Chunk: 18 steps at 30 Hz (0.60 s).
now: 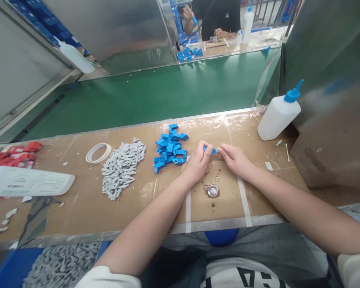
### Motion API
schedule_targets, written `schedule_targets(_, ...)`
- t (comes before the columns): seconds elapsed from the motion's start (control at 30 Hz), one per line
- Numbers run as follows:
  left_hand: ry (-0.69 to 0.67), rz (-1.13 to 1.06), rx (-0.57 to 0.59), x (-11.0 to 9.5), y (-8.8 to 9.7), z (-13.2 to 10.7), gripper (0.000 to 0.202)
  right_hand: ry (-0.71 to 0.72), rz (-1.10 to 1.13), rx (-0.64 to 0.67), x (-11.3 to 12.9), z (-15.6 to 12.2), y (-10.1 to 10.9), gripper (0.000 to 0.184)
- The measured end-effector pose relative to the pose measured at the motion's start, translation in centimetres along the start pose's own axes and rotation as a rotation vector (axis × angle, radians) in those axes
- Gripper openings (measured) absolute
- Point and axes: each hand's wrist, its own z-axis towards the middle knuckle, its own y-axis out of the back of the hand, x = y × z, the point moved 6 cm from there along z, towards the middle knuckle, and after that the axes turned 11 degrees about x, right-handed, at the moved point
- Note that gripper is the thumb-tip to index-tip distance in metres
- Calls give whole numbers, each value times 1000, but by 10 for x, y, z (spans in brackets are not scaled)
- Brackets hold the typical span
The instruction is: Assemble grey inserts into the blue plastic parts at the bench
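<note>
My left hand is closed around a small blue plastic part, held just above the cardboard-covered bench. At the right end of that part, the fingers of my right hand are pinched together. Whatever lies between those right fingertips is too small to make out. Left of my hands lies a heap of similar blue plastic parts. Nearer to me, below both hands, a small round clear dish rests on the cardboard among dark drops.
A pile of grey pieces lies beside a tape roll. A white bottle with a blue nozzle stands right. Red parts lie far left. Beyond the bench runs a green belt, with a co-worker across it.
</note>
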Motion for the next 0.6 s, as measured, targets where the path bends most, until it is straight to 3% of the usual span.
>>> schedule_targets(0.27, 27, -1, -20, -2, 1, 5, 32, -23, 13, -12, -8, 5, 0, 45)
schedule_targets(0.47, 16, 14, -74, -15, 2, 0, 36, 53, 214, 29, -9, 4, -1, 54)
schedule_targets(0.6, 14, 140, -162, -35, 29, -23, 61, -23, 222, -7, -21, 25, 6, 56)
